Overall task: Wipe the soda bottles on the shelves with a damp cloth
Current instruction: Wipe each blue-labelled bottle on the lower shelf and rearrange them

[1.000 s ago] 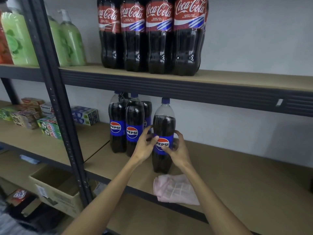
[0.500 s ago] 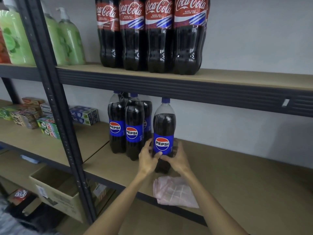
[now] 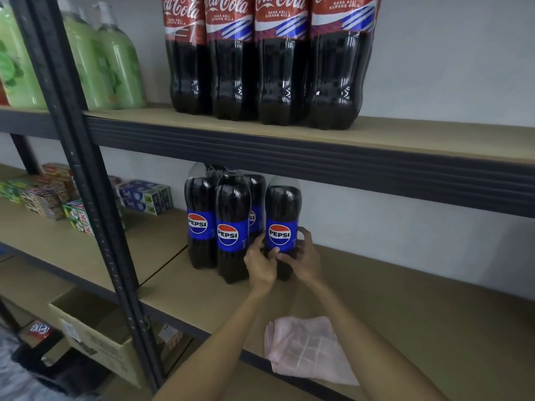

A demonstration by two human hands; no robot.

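Observation:
A Pepsi bottle stands upright on the middle shelf, at the right end of a cluster of several Pepsi bottles. My left hand and my right hand both grip its lower part, fingers curled round it from each side. A pink damp cloth lies folded on the shelf's front edge, between my forearms, with neither hand on it. Several Coca-Cola bottles stand in a row on the shelf above.
A black metal upright divides the rack. Green pump bottles stand upper left. Small boxes sit on the left middle shelf. An open cardboard carton rests below. The grey wall is behind.
The gripped Pepsi bottle has gone back and down onto the shelf beside the others. Both hands slid lower on it. The cloth has not moved.

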